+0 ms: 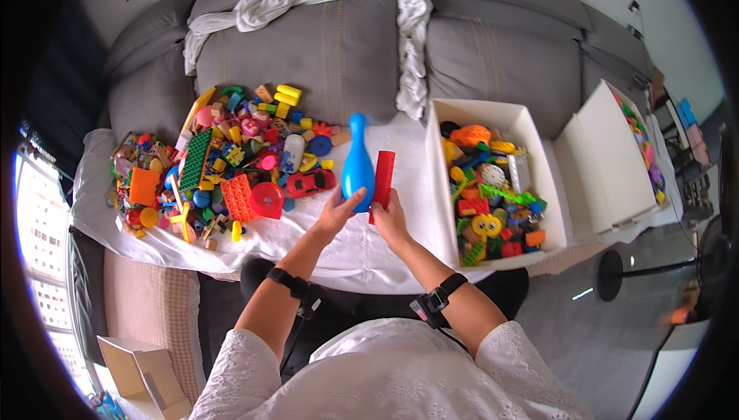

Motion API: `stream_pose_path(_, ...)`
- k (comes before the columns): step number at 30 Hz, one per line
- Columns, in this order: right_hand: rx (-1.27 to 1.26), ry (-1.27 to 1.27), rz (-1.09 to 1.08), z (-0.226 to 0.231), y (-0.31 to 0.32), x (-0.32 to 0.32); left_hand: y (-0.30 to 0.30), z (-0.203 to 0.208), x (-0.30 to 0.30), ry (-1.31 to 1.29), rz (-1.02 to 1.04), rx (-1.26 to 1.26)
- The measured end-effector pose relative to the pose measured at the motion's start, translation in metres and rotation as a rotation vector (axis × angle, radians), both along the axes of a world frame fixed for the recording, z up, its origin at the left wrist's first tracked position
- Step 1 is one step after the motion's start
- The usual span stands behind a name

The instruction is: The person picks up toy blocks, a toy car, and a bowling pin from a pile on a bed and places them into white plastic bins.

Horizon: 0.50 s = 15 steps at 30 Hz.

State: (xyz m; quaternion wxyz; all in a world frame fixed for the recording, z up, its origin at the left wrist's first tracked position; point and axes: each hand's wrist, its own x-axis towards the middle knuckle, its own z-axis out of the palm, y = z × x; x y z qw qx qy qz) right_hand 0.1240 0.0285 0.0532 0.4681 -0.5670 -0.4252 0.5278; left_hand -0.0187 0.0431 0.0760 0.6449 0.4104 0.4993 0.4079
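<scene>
My left hand is closed around the lower part of a blue toy bowling pin, which stands out upright with its narrow neck pointing away from me. Beside it, my right hand grips a flat red strip-shaped toy piece, held nearly parallel to the pin. Both hands are close together over the white sheet. To their left lie a red toy car and a round red toy dish. Right of the hands stands a white box filled with mixed toys.
A wide heap of blocks and toys, with a green studded plate, covers the left side. Beyond the filled box, another white box lies with colourful toys at its far side. A grey sofa backs everything; an open carton sits lower left.
</scene>
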Motion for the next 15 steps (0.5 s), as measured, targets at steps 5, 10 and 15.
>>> stream_pose_path(5, 0.125, -0.045, -0.017, 0.049, -0.019, 0.025, -0.01, 0.026, 0.02, -0.166, -0.026, 0.064)
stream_pose_path(10, 0.323, -0.224, -0.239, 0.073, -0.03, 0.135, -0.021, 0.075, 0.104, -0.105, -0.33, 0.003)
stream_pose_path(15, 0.322, -0.565, -0.302, 0.098, -0.054, 0.222, -0.029, 0.073, 0.202, -0.041, -0.401, -0.009)
